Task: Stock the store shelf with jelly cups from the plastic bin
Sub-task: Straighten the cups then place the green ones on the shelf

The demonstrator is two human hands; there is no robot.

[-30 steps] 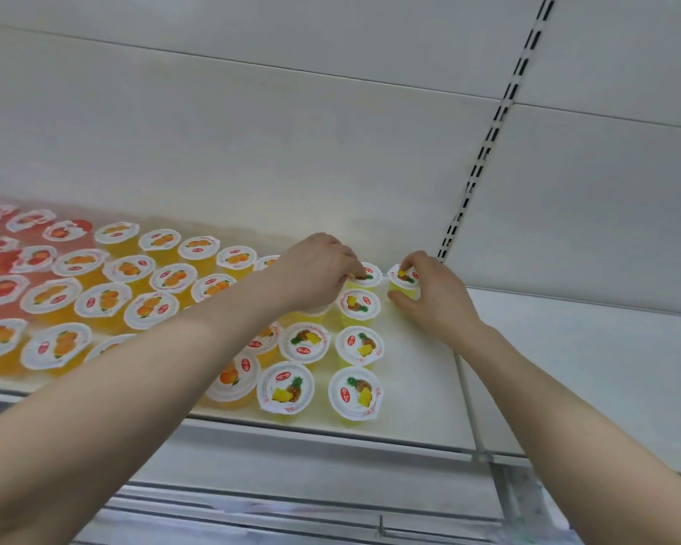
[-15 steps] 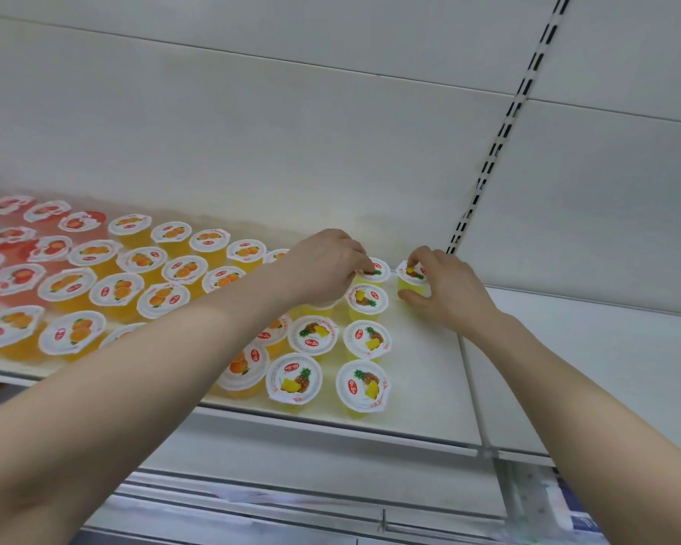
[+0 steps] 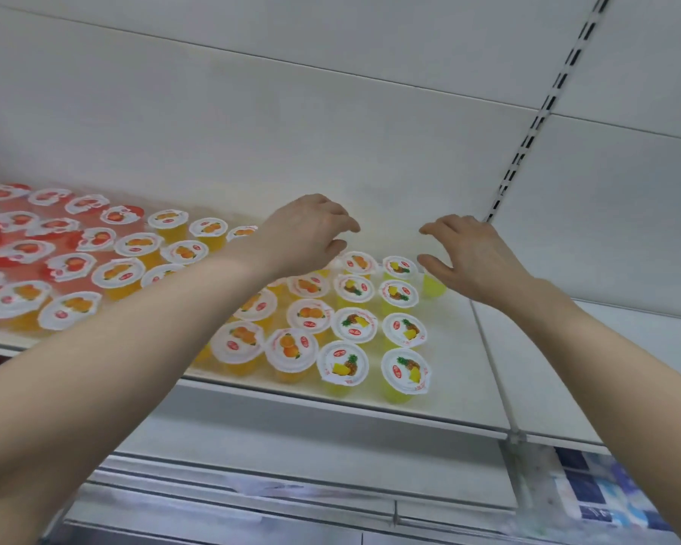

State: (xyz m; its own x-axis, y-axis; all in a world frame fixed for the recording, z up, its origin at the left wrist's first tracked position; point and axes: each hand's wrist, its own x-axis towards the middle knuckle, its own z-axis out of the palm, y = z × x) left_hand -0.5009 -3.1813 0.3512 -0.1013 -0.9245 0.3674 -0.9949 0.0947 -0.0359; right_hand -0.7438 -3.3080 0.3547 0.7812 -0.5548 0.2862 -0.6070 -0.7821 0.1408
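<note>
Jelly cups (image 3: 405, 375): clear glossy plastic walls, with yellow, orange and red gel glowing through. Their lids (image 3: 343, 364) look like thin printed film, white and slightly crinkled at the rims. The shelf (image 3: 460, 348) is smooth and cream with a soft sheen. The back panel (image 3: 252, 123) is matt white, like painted sheet metal. The slotted upright (image 3: 527, 139) has the same painted finish.

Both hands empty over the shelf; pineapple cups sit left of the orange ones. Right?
One error. In the head view the left hand and right hand are empty over the shelf, but the pineapple cups sit right of the orange cups.
</note>
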